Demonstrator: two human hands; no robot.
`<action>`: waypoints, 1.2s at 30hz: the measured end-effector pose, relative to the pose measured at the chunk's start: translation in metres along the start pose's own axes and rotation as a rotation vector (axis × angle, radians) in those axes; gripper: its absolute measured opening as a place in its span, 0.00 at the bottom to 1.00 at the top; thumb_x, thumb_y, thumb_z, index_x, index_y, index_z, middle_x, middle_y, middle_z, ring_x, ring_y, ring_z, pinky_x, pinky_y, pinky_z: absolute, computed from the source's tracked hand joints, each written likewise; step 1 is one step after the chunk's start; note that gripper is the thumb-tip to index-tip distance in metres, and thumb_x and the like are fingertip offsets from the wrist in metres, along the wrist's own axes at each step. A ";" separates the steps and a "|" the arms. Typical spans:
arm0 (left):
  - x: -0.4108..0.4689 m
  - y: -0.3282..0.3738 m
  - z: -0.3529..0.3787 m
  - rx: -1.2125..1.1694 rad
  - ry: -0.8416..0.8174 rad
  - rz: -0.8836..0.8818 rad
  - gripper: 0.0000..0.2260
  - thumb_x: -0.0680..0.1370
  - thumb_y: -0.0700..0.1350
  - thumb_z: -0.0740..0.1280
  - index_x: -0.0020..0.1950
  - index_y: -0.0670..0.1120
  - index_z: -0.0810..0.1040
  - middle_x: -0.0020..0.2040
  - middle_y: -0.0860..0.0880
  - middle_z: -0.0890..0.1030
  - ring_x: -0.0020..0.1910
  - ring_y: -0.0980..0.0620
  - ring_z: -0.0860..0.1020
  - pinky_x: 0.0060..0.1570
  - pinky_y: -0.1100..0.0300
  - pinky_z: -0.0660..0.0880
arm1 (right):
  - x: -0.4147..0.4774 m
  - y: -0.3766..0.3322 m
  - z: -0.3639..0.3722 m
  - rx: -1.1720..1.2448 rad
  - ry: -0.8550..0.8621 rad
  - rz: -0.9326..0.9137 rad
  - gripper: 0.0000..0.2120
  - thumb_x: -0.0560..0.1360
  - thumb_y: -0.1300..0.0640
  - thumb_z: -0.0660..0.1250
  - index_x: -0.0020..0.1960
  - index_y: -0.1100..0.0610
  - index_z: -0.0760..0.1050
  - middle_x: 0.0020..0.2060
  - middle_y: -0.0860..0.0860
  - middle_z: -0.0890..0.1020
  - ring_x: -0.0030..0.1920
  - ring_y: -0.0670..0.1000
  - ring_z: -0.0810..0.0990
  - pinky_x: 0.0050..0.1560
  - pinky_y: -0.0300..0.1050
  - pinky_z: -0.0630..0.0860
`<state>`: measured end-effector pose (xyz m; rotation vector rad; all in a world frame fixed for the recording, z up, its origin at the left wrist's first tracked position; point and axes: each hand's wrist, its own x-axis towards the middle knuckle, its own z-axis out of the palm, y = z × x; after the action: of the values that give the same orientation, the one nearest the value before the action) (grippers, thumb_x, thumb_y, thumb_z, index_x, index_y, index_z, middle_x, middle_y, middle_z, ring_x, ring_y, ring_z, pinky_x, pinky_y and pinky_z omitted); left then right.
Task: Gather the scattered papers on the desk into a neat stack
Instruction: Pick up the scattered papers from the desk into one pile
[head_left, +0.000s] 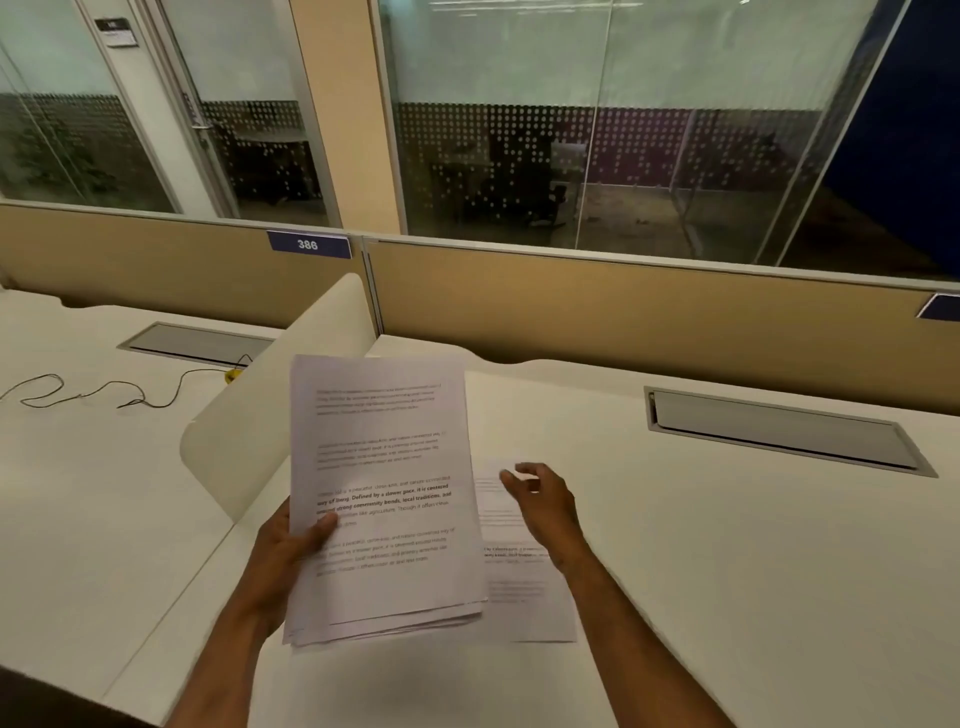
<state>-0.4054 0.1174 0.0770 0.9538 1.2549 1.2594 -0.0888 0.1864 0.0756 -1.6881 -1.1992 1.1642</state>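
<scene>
White printed sheaf (382, 499) gripped by left hand (291, 551), right hand (543, 501) loose-fingered over flat sheet (519, 597), smooth desk (727, 571).

The stack of printed sheets (382, 499) is showing as thin matt white paper, edges fanning loosely. The desk (727, 571) is looking smooth, matt, cream laminate. Its cable hatch (779, 428) is reading as brushed grey metal. The partition (623, 306) is appearing tan and matt, beneath glossy glass panels (519, 130).

A stack (382, 499) of printed white sheets, edges uneven, tilts up above the desk (727, 571). One sheet (519, 597) lies flat just right.
</scene>
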 end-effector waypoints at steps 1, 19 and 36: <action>-0.001 -0.001 -0.009 -0.010 0.009 -0.002 0.20 0.71 0.48 0.78 0.62 0.53 0.82 0.58 0.42 0.86 0.55 0.37 0.85 0.50 0.42 0.84 | 0.003 0.015 0.000 -0.104 0.075 0.068 0.22 0.75 0.44 0.70 0.66 0.53 0.74 0.61 0.55 0.80 0.54 0.52 0.80 0.49 0.41 0.76; 0.005 -0.013 -0.048 -0.068 0.026 -0.062 0.22 0.67 0.49 0.80 0.61 0.51 0.82 0.58 0.37 0.85 0.54 0.32 0.85 0.50 0.35 0.82 | 0.015 0.095 0.012 -0.447 0.104 0.522 0.23 0.71 0.59 0.72 0.65 0.62 0.74 0.61 0.59 0.80 0.61 0.60 0.79 0.63 0.54 0.77; 0.032 -0.008 0.057 -0.136 -0.127 -0.036 0.20 0.72 0.43 0.76 0.65 0.47 0.80 0.59 0.37 0.85 0.54 0.35 0.85 0.46 0.44 0.84 | -0.047 -0.021 -0.144 0.484 -0.064 -0.053 0.21 0.68 0.52 0.75 0.59 0.58 0.79 0.52 0.55 0.87 0.50 0.59 0.87 0.52 0.58 0.84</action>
<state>-0.3514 0.1558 0.0718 0.8952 1.0691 1.2206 0.0353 0.1375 0.1505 -1.2550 -0.8990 1.3542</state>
